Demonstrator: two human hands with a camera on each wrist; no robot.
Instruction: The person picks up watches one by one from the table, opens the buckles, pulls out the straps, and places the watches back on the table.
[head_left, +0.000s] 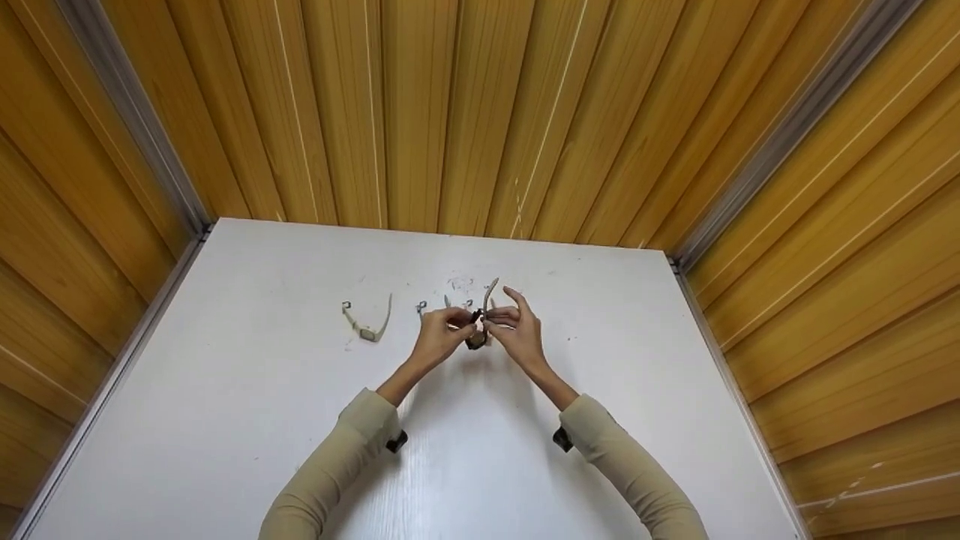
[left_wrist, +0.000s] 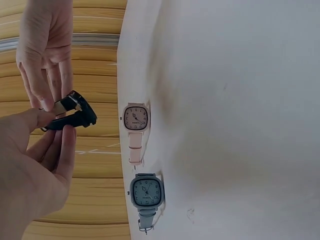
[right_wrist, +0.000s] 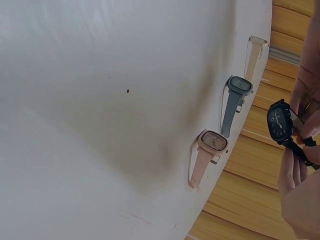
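A black wristwatch (head_left: 475, 342) is held up above the white table between the two hands. Its strap is bent round into a loop, and the square dark face with pale numerals (right_wrist: 279, 123) shows in the right wrist view. My left hand (head_left: 441, 334) pinches one part of the strap between thumb and fingers. With thumb and fingers, my right hand (head_left: 519, 330) grips the other strap part, whose end sticks up past the fingers; its index finger is raised. Fingers hide the buckle area, so I cannot tell whether the strap is fastened.
On the white table (head_left: 247, 360) lie a cream watch (head_left: 367, 334), a blue-grey watch (left_wrist: 147, 192) and a pink watch (left_wrist: 135, 118), spaced in a row. The hands partly cover the latter two in the head view. Wood-patterned walls (head_left: 420, 112) enclose the table's back and sides.
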